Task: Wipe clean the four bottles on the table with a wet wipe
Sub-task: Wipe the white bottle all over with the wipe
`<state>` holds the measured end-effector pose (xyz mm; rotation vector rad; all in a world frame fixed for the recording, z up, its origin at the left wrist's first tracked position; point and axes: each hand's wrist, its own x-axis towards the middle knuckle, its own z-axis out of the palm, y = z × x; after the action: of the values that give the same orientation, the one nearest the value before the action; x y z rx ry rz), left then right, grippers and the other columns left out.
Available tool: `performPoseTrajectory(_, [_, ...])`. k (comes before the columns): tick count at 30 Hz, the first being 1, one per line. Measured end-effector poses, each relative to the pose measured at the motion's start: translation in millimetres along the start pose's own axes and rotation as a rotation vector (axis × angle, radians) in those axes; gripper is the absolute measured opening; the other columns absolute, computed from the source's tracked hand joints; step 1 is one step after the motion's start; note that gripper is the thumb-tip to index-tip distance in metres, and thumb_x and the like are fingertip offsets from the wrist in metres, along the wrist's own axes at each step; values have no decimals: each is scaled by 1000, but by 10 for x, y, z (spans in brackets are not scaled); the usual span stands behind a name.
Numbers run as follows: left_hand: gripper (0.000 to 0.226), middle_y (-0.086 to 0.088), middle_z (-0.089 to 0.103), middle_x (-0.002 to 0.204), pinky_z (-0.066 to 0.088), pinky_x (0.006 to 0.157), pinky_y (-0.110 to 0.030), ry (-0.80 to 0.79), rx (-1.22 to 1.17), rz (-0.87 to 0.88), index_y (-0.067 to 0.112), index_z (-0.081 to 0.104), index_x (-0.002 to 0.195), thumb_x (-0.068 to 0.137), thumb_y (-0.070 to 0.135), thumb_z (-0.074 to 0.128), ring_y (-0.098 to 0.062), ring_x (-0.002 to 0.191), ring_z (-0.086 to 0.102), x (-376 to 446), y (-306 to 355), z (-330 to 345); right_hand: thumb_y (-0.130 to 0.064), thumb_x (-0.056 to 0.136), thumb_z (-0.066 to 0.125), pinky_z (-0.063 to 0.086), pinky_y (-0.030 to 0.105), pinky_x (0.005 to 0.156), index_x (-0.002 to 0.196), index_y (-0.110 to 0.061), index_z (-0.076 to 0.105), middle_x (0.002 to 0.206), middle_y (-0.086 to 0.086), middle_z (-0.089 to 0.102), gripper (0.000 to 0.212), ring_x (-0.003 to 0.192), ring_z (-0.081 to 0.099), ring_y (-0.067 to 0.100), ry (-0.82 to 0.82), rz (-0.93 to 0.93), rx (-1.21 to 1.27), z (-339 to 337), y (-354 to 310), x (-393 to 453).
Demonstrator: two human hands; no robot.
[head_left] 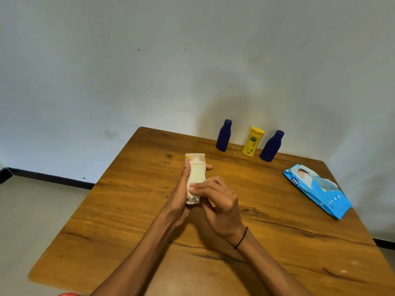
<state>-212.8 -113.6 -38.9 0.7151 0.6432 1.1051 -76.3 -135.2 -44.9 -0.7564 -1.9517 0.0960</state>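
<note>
Gripping the wipe-wrapped bottle (195, 178), left hand (180, 195) holds it upright; right hand (218, 201) pinches its lower end.

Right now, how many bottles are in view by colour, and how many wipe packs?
Dark blue bottles: 2, one at the left of the back row and one at the right.
Yellow bottle: 1, standing between them.
Bottle wrapped in a wet wipe: 1, held by the left hand and right hand; only a bit of yellow shows.
Blue wipe pack: 1.
Total: 5.
</note>
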Motion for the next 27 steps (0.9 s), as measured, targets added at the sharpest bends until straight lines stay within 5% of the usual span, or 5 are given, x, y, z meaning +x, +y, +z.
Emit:
performPoseTrajectory(6, [62,-13,72,92,57,46,-32,136,220,33,27,61,126,91,72,39,-30,77,71,-74,-20,84,-8,89,75,53,36,82,104,-1,75,107,11,75,16,103,62,23,90,51,-193,-6,214,378])
performPoseTrajectory(12, [61,-14,72,95,59,48,-35,143,315,102,17,59,130,97,63,40,-31,84,74,-33,-15,32,3,84,78,51,34,81,101,-2,75,103,9,75,18,100,63,23,112,149,-178,-9,215,379])
performPoseTrajectory(19, [73,-14,69,96,59,53,-34,207,334,94,13,53,135,93,71,38,-25,78,72,-21,11,-57,-19,92,75,51,40,76,104,-4,77,111,5,75,19,99,63,25,-115,-15,-101,-93,203,-72])
performPoseTrajectory(22, [71,-17,70,100,58,47,-32,198,337,95,15,53,136,94,70,38,-28,80,72,-29,-40,10,-36,101,63,51,37,79,107,-1,75,112,11,75,38,100,63,28,-81,-33,-178,-116,284,59])
performPoseTrajectory(27, [52,-13,76,90,55,42,-28,204,362,124,21,53,133,105,58,31,-31,76,75,-57,-62,67,-27,100,59,52,29,82,103,-1,75,107,9,75,31,104,64,24,52,92,-167,-127,350,408])
